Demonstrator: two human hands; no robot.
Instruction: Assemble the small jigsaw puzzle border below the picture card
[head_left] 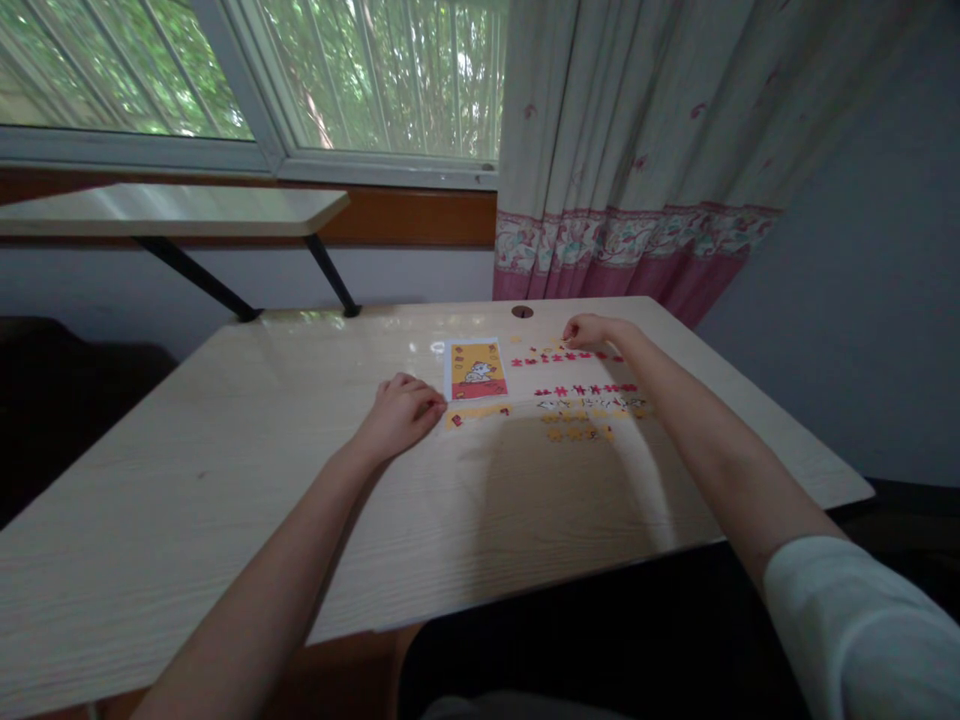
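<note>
A small reference card (477, 369) with a white animal on an orange and red ground lies on the pale wooden table (225, 470). Below it runs a short joined strip of orange puzzle pieces (480, 414). My left hand (402, 412) rests loosely curled on the table, fingertips at the strip's left end. Rows of loose puzzle pieces lie to the right: red ones (585, 389), white ones (592, 405), orange ones (579, 433). My right hand (592, 331) reaches to the far row of pieces (559, 355), fingers pinched down on them; whether it holds one is hidden.
A cable hole (522, 312) sits near the table's far edge. A second tabletop (172, 208) on black brackets stands under the window at the back left. A curtain (637, 150) with a pink hem hangs behind the right side. The near table edge runs above my lap.
</note>
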